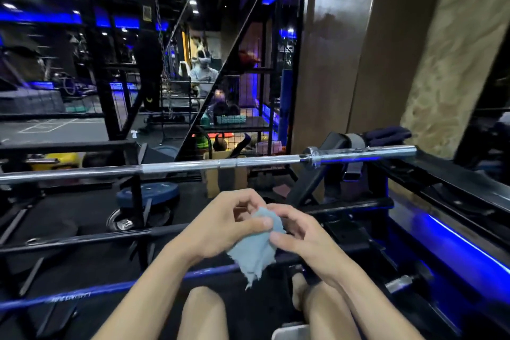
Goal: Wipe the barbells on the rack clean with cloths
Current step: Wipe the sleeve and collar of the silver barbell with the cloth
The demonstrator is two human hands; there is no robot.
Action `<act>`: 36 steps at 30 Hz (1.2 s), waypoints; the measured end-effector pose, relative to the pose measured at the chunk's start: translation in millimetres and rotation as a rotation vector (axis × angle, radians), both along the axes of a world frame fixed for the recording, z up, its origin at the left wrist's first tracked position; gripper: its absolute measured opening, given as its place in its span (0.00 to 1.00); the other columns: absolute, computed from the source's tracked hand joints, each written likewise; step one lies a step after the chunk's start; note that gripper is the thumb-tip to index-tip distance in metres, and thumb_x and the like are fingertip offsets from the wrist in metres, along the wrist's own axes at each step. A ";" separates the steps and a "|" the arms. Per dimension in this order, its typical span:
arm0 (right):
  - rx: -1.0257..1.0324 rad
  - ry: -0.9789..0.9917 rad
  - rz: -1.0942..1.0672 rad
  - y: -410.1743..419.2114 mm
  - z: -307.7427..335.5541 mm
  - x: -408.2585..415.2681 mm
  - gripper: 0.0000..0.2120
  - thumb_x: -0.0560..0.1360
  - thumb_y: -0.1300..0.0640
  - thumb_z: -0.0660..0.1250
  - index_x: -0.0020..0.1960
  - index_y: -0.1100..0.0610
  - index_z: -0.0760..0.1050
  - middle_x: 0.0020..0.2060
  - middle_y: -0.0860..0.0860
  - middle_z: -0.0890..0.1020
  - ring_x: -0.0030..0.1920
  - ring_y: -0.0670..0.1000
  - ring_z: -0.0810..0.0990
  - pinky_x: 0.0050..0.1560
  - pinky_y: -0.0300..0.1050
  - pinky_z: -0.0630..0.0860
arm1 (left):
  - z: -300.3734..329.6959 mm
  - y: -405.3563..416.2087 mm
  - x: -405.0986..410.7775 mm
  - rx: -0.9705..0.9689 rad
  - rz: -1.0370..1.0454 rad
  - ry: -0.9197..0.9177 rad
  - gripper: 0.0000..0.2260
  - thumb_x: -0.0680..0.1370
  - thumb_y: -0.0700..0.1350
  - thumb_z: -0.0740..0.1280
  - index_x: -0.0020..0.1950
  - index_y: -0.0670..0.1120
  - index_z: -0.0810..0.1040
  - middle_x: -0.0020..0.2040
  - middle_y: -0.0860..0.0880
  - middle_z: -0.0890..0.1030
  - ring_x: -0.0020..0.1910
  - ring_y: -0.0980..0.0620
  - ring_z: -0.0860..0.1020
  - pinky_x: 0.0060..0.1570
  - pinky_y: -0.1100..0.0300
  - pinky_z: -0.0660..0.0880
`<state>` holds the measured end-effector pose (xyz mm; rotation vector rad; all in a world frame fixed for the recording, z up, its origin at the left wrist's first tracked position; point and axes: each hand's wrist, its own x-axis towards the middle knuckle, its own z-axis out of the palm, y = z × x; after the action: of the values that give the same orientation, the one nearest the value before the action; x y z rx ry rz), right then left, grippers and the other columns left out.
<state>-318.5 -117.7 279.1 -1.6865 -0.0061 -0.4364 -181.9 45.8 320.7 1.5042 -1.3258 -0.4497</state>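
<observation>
Pale blue and ragged at its lower edge, one cloth (255, 248) hangs between two bare hands in the head view. The left hand (220, 222) has its fingers curled round the cloth's upper part, thumb laid across the front, so its grip is closed on the fabric. The right hand (300, 232) pinches the cloth's right edge between thumb and bent fingers, its grip likewise closed on it. The two hands sit just beside each other, low and centre, above the person's bare knees.

One chrome barbell (209, 164) lies level across the black rack (414, 171), beyond and above the hands and well apart from the cloth; nothing touches it. Its thicker sleeve end shows at the right. A second bar (110, 288), tinted blue by the lighting, crosses nearer the person, passing below the forearms. Black rack rails (82, 237) run between the two bars.

One blue weight plate (149, 192) lies on the floor behind the rack at left. A blue light strip (463, 243) glows along the right side.
</observation>
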 end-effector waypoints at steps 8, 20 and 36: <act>0.144 -0.013 -0.129 -30.0 14.9 -18.0 0.08 0.76 0.54 0.75 0.48 0.59 0.83 0.44 0.62 0.86 0.41 0.55 0.84 0.40 0.43 0.79 | 2.7 -35.6 -10.6 0.045 0.067 0.033 0.07 0.77 0.51 0.75 0.51 0.50 0.84 0.42 0.47 0.82 0.40 0.53 0.74 0.43 0.57 0.71; 0.576 0.166 0.049 -115.2 3.4 -32.3 0.20 0.75 0.63 0.74 0.65 0.66 0.77 0.59 0.65 0.83 0.55 0.60 0.85 0.49 0.50 0.83 | 0.7 -136.2 -20.7 0.115 0.077 0.117 0.11 0.83 0.52 0.67 0.53 0.43 0.75 0.41 0.46 0.81 0.37 0.50 0.79 0.36 0.56 0.74; 0.750 -0.156 -0.069 -162.9 -10.6 -39.1 0.09 0.76 0.56 0.66 0.53 0.55 0.82 0.53 0.60 0.82 0.50 0.57 0.82 0.48 0.50 0.80 | -10.0 -171.3 -18.1 0.011 -0.099 0.358 0.12 0.75 0.31 0.63 0.40 0.43 0.82 0.44 0.39 0.81 0.38 0.44 0.81 0.41 0.55 0.79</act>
<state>-357.6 -280.5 268.4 -0.9158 0.0918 -0.5382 -200.0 -125.5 310.7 1.2966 -1.1173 -0.7531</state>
